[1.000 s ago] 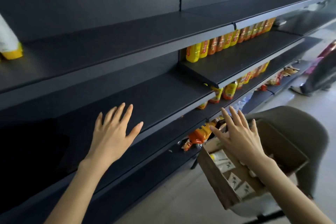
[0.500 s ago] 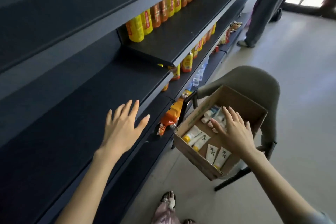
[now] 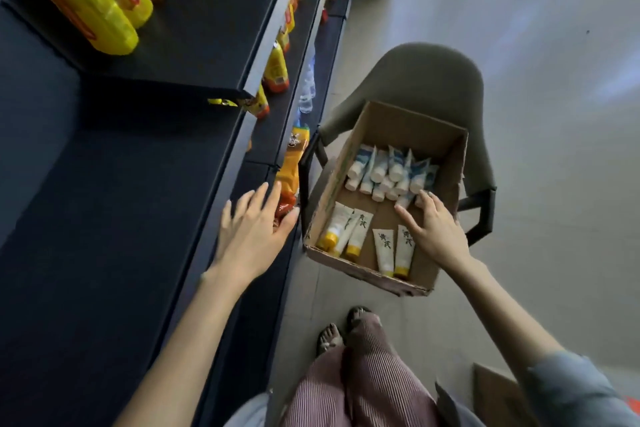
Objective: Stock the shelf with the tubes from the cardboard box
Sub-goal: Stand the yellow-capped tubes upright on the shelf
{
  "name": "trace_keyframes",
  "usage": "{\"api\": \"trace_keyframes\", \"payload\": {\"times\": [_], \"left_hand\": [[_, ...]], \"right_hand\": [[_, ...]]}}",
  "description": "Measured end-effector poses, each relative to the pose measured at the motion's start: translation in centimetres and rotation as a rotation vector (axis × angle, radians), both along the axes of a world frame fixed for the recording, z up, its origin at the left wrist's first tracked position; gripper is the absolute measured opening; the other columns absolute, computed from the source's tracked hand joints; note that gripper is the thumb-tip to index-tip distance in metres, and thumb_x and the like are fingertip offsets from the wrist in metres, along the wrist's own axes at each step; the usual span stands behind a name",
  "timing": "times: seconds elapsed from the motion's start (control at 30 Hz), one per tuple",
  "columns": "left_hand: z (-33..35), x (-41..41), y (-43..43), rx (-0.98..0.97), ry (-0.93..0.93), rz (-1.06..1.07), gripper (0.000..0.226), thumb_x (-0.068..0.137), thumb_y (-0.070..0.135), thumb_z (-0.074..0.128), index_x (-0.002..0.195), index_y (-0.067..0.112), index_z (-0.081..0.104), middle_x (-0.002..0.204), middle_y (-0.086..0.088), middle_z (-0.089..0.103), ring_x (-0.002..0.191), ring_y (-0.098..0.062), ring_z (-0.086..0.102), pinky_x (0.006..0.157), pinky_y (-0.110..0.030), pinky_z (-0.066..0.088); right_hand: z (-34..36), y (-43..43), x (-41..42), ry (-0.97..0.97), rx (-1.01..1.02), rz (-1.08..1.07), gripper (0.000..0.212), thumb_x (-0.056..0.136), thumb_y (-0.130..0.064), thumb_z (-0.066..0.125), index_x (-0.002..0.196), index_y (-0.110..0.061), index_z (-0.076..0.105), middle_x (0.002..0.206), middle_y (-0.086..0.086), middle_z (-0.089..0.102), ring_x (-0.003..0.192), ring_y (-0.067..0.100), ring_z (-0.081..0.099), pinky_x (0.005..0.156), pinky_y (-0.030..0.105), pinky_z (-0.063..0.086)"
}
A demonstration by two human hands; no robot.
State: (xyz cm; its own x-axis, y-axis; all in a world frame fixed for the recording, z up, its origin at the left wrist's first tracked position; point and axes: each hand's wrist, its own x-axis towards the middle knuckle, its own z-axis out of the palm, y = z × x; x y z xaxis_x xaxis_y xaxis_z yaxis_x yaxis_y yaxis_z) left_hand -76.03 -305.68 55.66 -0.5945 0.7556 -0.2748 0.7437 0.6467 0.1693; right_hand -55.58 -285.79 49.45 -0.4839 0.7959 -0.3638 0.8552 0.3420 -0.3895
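The tubes (image 3: 379,166) were found lying in the cardboard box (image 3: 408,128), long axes pointed away from the person. The right hand (image 3: 433,232) (much the nearer) was spread empty just before them. The left hand (image 3: 252,232) was held open, empty, above the shelf (image 3: 121,218).

I counted one cardboard box (image 3: 408,121) and one chair (image 3: 415,73). Yellow-capped tubes (image 3: 384,250): five. White-capped blue tubes (image 3: 379,166): roughly ten, overlapping, so I could not read an exact count. Hands: two, left hand (image 3: 252,232) and right hand (image 3: 433,232).
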Motion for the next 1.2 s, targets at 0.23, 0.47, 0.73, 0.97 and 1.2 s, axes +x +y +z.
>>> {"api": "trace_keyframes", "payload": {"times": [0.23,0.47,0.73,0.97,1.2], "left_hand": [[-4.2,-0.7,4.5,-0.017,-0.032,-0.085,0.073,0.089,0.063,0.011,0.151,0.024,0.014,0.158,0.0,0.022,0.144,-0.019,0.018,0.116,-0.048,0.013],[-8.3,-1.1,7.7,-0.076,-0.054,-0.107,0.079,0.086,0.066,0.006,0.152,0.024,0.01,0.159,-0.002,0.016,0.145,-0.021,0.016,0.116,-0.047,0.013],[-12.9,-1.3,10.6,-0.081,-0.089,-0.144,0.07,0.093,0.06,0.018,0.152,0.022,0.01,0.159,-0.004,0.016,0.144,-0.022,0.016,0.116,-0.046,0.013],[-14.2,-0.7,11.6,-0.03,-0.119,-0.169,0.071,0.091,0.061,0.017,0.152,0.023,0.01,0.159,-0.002,0.018,0.144,-0.02,0.017,0.116,-0.044,0.014],[-14.5,-0.3,12.1,0.025,-0.151,-0.191,0.071,0.093,0.063,0.016,0.152,0.023,0.014,0.157,0.001,0.022,0.143,-0.017,0.02,0.115,-0.041,0.017]], "right_hand": [[-4.5,1.4,0.0,-0.052,-0.087,-0.076,0.08,0.09,-0.065,0.037,0.15,-0.016,0.02,0.157,0.007,0.02,0.144,0.025,0.022,0.113,0.051,0.026],[-11.2,1.9,0.1,-0.142,-0.239,-0.146,0.085,0.087,-0.067,0.041,0.148,-0.011,0.022,0.155,0.011,0.024,0.14,0.029,0.028,0.109,0.05,0.032],[-18.0,1.8,-0.3,-0.136,-0.38,-0.149,0.083,0.088,-0.053,0.056,0.148,-0.009,0.02,0.15,0.015,0.029,0.135,0.033,0.034,0.102,0.046,0.037],[-23.4,1.3,-1.6,-0.066,-0.624,-0.298,0.072,0.089,-0.025,0.064,0.145,-0.002,0.026,0.144,0.018,0.039,0.132,0.031,0.039,0.109,0.038,0.033],[-26.3,0.7,-2.1,-0.096,-0.504,-0.304,0.075,0.084,-0.014,0.067,0.146,-0.009,0.025,0.139,0.018,0.038,0.129,0.034,0.04,0.105,0.037,0.034]]}}
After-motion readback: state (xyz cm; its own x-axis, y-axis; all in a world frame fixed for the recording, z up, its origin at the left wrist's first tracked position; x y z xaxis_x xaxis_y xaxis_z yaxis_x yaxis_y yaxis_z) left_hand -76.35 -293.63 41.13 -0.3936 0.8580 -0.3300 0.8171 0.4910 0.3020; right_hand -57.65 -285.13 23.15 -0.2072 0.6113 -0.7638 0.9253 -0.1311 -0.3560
